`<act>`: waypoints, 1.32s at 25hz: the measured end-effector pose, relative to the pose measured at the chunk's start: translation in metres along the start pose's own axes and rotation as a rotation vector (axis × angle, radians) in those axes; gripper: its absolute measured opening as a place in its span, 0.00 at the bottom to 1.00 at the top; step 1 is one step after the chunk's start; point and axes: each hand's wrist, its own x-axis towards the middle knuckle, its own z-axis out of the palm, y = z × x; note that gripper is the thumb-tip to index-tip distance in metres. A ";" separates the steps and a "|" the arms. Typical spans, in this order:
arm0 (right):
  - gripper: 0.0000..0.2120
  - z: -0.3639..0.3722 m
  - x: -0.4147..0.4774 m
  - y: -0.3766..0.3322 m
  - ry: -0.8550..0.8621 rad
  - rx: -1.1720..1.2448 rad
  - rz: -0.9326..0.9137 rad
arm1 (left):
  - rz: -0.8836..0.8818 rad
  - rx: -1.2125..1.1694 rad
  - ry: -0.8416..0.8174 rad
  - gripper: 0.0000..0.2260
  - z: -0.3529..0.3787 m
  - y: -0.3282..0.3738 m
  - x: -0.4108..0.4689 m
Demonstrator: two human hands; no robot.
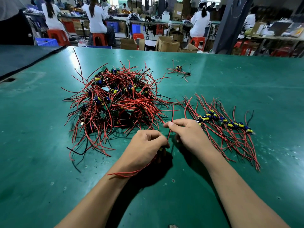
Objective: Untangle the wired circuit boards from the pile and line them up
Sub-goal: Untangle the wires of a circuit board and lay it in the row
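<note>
A tangled pile of small circuit boards [113,99] with red and black wires lies at the middle left of the green table. To the right, a row of boards [225,122] lies lined up, wires fanned out on both sides. My left hand [144,147] grips one wired board, mostly hidden in the fist, with red wires trailing back under my wrist. My right hand [185,132] pinches a red wire [171,117] of that board between thumb and forefinger, and the wire stands upward.
A small separate cluster of boards and wires [180,70] lies at the far right of the pile. A dark mat [24,58] overlaps the green table [49,162] at far left. Beyond the table's far edge are cartons, red stools and seated people at benches.
</note>
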 end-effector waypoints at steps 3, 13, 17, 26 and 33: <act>0.09 -0.001 0.006 0.004 0.154 -0.012 -0.041 | -0.015 0.007 -0.055 0.09 -0.001 0.001 0.000; 0.08 0.002 -0.007 -0.001 -0.330 0.392 0.119 | -0.004 -0.120 0.110 0.09 -0.003 0.003 0.002; 0.08 0.005 -0.006 -0.002 -0.202 0.451 0.178 | -0.012 -0.065 0.033 0.10 -0.006 0.003 0.000; 0.03 0.008 0.006 -0.003 0.081 0.700 0.209 | 0.021 0.033 -0.151 0.11 -0.006 0.004 -0.006; 0.16 -0.007 0.009 -0.012 -0.030 1.216 0.492 | 0.027 0.076 -0.147 0.10 -0.002 0.003 -0.005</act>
